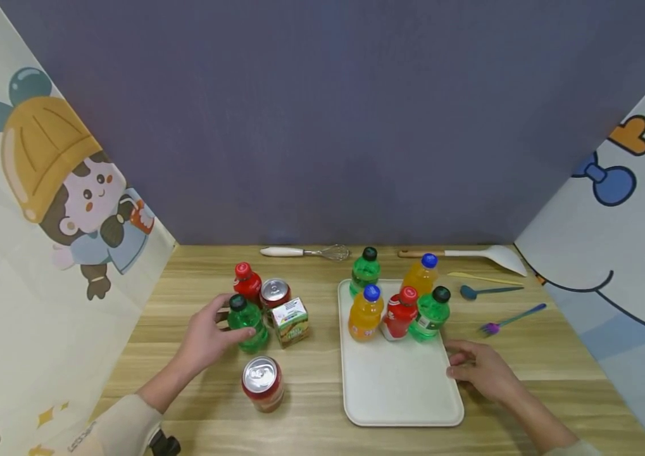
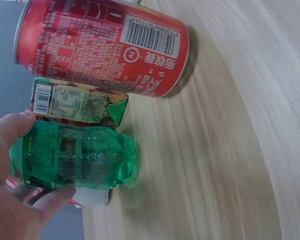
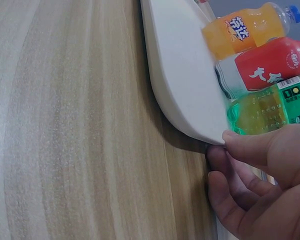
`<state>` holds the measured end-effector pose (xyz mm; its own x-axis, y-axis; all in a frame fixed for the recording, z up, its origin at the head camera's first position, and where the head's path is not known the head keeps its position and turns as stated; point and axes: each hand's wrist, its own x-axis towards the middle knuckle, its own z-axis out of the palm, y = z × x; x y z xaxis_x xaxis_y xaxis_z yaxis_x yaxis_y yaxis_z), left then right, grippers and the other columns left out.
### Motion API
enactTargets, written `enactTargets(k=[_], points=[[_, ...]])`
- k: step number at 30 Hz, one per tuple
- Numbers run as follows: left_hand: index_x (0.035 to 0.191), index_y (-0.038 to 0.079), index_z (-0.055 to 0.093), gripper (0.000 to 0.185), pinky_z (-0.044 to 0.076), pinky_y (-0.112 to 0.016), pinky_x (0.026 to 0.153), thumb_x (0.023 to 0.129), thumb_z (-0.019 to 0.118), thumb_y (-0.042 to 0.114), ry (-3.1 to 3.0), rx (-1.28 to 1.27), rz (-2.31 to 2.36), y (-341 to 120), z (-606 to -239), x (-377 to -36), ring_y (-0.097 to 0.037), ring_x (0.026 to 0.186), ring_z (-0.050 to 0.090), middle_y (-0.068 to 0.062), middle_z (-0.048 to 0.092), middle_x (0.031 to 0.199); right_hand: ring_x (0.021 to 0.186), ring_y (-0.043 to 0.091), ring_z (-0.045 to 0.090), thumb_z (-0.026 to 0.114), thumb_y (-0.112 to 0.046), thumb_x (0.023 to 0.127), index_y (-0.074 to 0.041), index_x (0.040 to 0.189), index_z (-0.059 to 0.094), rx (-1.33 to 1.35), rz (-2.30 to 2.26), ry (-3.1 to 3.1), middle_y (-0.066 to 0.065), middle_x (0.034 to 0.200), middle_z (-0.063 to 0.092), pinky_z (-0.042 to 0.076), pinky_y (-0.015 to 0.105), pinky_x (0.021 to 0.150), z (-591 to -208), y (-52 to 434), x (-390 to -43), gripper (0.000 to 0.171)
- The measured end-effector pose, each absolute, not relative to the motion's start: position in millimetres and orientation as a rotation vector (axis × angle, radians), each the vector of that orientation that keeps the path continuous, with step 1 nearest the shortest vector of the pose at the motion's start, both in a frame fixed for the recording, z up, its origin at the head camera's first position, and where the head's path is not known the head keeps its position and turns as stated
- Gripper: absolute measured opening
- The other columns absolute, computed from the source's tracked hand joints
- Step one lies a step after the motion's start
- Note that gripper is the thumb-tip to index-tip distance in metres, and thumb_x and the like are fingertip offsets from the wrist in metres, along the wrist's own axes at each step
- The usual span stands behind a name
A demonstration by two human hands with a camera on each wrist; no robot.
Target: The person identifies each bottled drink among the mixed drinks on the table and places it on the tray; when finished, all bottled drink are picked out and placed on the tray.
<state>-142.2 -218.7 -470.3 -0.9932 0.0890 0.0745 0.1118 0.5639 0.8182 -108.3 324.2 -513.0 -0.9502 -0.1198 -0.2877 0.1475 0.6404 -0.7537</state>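
Observation:
My left hand (image 1: 208, 335) holds a green soda bottle (image 1: 249, 328) with a black cap, thumb on one side and fingers on the other. In the left wrist view the bottle (image 2: 85, 155) stands beside a juice carton (image 2: 75, 102) and a red can (image 2: 110, 47). My right hand (image 1: 484, 370) pinches the right edge of a white tray (image 1: 402, 392), thumb at the rim and fingers curled below, as the right wrist view shows. On the tray's far part stand an orange soda bottle (image 1: 365, 316), a red bottle (image 1: 399, 315), a green bottle (image 1: 430, 316) and others.
A red-capped bottle (image 1: 247, 282) and another can (image 1: 275, 292) stand behind the held bottle. Along the back lie a whisk (image 1: 311, 252) and a white spatula (image 1: 493, 254). A yellow knife (image 1: 484, 278), dark spoon (image 1: 487, 290) and purple fork (image 1: 510, 320) lie right of the tray.

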Motion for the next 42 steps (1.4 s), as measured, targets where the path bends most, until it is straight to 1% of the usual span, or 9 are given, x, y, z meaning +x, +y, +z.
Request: enactTargets(k=[6, 12, 18, 21, 25, 29, 34, 37, 42], points=[[0.138, 0.008, 0.057, 0.070, 0.060, -0.047, 0.091, 0.079, 0.091, 0.023, -2.727, -0.181, -1.457, -221.9, -461.0, -142.7, -0.044, 0.116, 0.066, -0.018, 0.061, 0.136, 0.075, 0.017, 0.065, 0.080, -0.010, 0.087, 0.004, 0.142, 0.055, 0.013, -1.223, 2.546, 0.011, 0.101, 0.068, 0.056, 0.034, 0.055, -512.4, 324.7, -109.4, 0.061], [0.138, 0.008, 0.057, 0.068, 0.061, -0.043, 0.087, 0.080, 0.090, 0.022, -2.692, -0.176, -1.446, -222.7, -444.1, -140.5, -0.041, 0.115, 0.066, -0.016, 0.064, 0.131, 0.075, 0.018, 0.065, 0.080, -0.009, 0.086, 0.004, 0.141, 0.056, 0.016, -1.223, 2.551, 0.012, 0.101, 0.069, 0.056, 0.034, 0.056, -512.9, 324.5, -108.1, 0.061], [0.133, 0.008, 0.059, 0.063, 0.060, -0.027, 0.079, 0.080, 0.090, 0.022, -2.656, -0.162, -1.427, -225.7, -422.7, -135.7, -0.040, 0.113, 0.067, -0.014, 0.063, 0.127, 0.078, 0.019, 0.066, 0.081, -0.011, 0.086, 0.003, 0.141, 0.056, 0.037, -1.210, 2.555, 0.011, 0.103, 0.070, 0.057, 0.034, 0.057, -515.5, 324.9, -108.8, 0.062], [0.132, 0.006, 0.059, 0.063, 0.059, -0.023, 0.077, 0.080, 0.090, 0.023, -2.651, -0.160, -1.410, -225.7, -409.5, -134.0, -0.041, 0.112, 0.068, -0.015, 0.063, 0.126, 0.079, 0.019, 0.066, 0.081, -0.012, 0.086, 0.003, 0.141, 0.057, 0.039, -1.206, 2.560, 0.011, 0.103, 0.070, 0.057, 0.034, 0.057, -516.1, 325.3, -109.0, 0.061], [0.131, 0.006, 0.060, 0.062, 0.060, -0.024, 0.075, 0.079, 0.091, 0.021, -2.650, -0.184, -1.410, -223.5, -393.5, -133.4, -0.040, 0.110, 0.069, -0.015, 0.063, 0.125, 0.078, 0.018, 0.066, 0.081, -0.011, 0.086, 0.003, 0.140, 0.057, 0.035, -1.212, 2.564, 0.012, 0.103, 0.070, 0.057, 0.034, 0.057, -516.0, 325.4, -108.5, 0.061], [0.132, 0.009, 0.059, 0.063, 0.061, -0.025, 0.074, 0.079, 0.091, 0.022, -2.666, -0.204, -1.404, -218.2, -380.7, -133.4, -0.038, 0.112, 0.069, -0.013, 0.061, 0.127, 0.078, 0.018, 0.066, 0.080, -0.012, 0.087, 0.004, 0.140, 0.057, 0.027, -1.217, 2.561, 0.012, 0.103, 0.070, 0.057, 0.034, 0.057, -514.5, 325.9, -108.3, 0.060], [0.132, 0.009, 0.059, 0.064, 0.062, -0.027, 0.074, 0.078, 0.092, 0.022, -2.654, -0.265, -1.441, -204.8, -366.7, -135.8, -0.038, 0.113, 0.069, -0.014, 0.062, 0.127, 0.077, 0.018, 0.066, 0.080, -0.011, 0.087, 0.003, 0.140, 0.057, 0.045, -1.220, 2.560, 0.012, 0.103, 0.070, 0.057, 0.034, 0.057, -513.0, 325.8, -107.7, 0.060], [0.131, 0.008, 0.060, 0.063, 0.062, -0.027, 0.074, 0.078, 0.092, 0.019, -2.638, -0.331, -1.473, -193.8, -360.3, -137.4, -0.038, 0.111, 0.071, -0.015, 0.063, 0.125, 0.077, 0.018, 0.066, 0.081, -0.011, 0.086, 0.002, 0.140, 0.058, 0.054, -1.219, 2.562, 0.012, 0.103, 0.070, 0.057, 0.034, 0.057, -513.8, 325.5, -107.5, 0.060], [0.132, 0.009, 0.061, 0.065, 0.062, -0.028, 0.076, 0.077, 0.093, 0.019, -2.648, -0.407, -1.474, -174.6, -352.6, -139.6, -0.033, 0.105, 0.072, -0.012, 0.064, 0.124, 0.077, 0.018, 0.066, 0.081, -0.011, 0.086, 0.001, 0.140, 0.058, 0.040, -1.211, 2.575, 0.011, 0.103, 0.071, 0.056, 0.033, 0.056, -515.0, 325.3, -108.5, 0.060]])
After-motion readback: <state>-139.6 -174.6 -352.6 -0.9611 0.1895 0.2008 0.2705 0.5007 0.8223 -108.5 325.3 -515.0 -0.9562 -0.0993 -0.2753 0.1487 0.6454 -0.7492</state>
